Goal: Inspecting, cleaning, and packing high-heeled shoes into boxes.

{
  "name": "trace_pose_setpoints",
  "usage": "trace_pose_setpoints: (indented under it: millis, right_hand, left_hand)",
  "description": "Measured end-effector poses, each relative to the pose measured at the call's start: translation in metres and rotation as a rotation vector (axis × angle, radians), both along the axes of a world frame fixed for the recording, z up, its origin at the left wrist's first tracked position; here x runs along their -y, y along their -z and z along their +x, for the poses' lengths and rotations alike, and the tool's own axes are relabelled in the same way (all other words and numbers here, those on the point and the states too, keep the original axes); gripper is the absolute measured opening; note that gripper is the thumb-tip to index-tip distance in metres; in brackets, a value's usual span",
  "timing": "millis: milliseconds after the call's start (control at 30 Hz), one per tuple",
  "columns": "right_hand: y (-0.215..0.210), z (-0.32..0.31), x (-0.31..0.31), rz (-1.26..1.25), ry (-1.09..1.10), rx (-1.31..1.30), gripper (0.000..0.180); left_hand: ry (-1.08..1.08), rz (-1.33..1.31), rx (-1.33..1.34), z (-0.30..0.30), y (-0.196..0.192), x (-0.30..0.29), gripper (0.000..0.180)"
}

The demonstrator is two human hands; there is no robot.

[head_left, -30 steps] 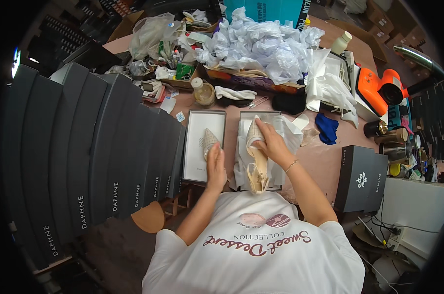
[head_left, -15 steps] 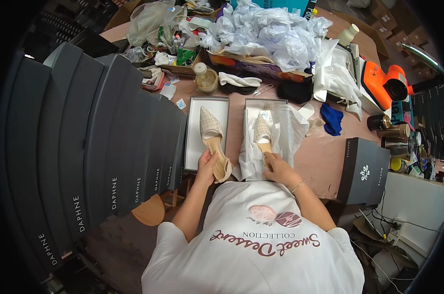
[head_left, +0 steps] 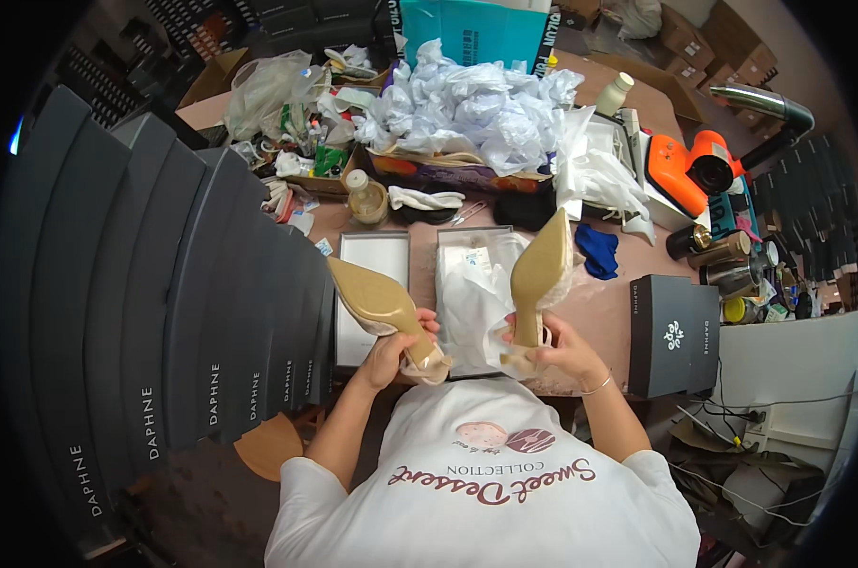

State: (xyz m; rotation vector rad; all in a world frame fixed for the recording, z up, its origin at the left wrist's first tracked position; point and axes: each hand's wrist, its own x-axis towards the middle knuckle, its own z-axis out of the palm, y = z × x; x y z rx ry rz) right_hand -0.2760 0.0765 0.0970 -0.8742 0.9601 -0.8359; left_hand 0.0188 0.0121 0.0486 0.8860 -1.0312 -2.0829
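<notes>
My left hand (head_left: 389, 360) is closed round the heel end of a pointed slingback shoe (head_left: 370, 295), its tan sole turned up. The matching shoe (head_left: 539, 270) is gripped near its heel by my right hand (head_left: 563, 352), sole also facing me and toe pointing away. Both shoes are held above the table, apart from each other. Between and beyond them sits a grey shoe box (head_left: 445, 248) lined with white tissue paper (head_left: 469, 308). To its left lies a white-lined box lid or tray (head_left: 374, 250), partly covered by the left shoe.
Tall stacks of dark shoe boxes (head_left: 192, 293) rise at the left. A closed dark box (head_left: 675, 336) stands at the right. Crumpled white paper (head_left: 476, 109), a jar (head_left: 366, 199), a blue cloth (head_left: 597, 251) and an orange device (head_left: 675, 172) line the back of the table.
Both shoes have been raised and turned, so their soles now show instead of their uppers. The right shoe has come out of the tissue-lined box. The whole view has shifted slightly.
</notes>
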Motion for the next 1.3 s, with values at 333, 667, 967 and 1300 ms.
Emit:
trace_pose_setpoints:
  millis: [333, 667, 967, 1300]
  right_hand:
    - [0.042, 0.008, -0.023, 0.208, 0.002, 0.313, 0.037]
    - [0.075, 0.008, 0.02, -0.153, 0.031, -0.63, 0.05]
    - [0.077, 0.008, 0.058, -0.333, 0.03, -0.403, 0.038]
    - [0.144, -0.155, 0.084, -0.585, 0.195, -1.543, 0.046]
  left_hand:
    - [0.642, 0.193, -0.015, -0.05, -0.022, 0.016, 0.042]
    - [0.66, 0.312, 0.124, -0.034, -0.016, 0.033, 0.05]
    - [0.142, 0.528, 0.019, -0.088, 0.002, 0.014, 0.063]
    - [0.082, 0.802, 0.035, -0.102, -0.001, 0.018, 0.047]
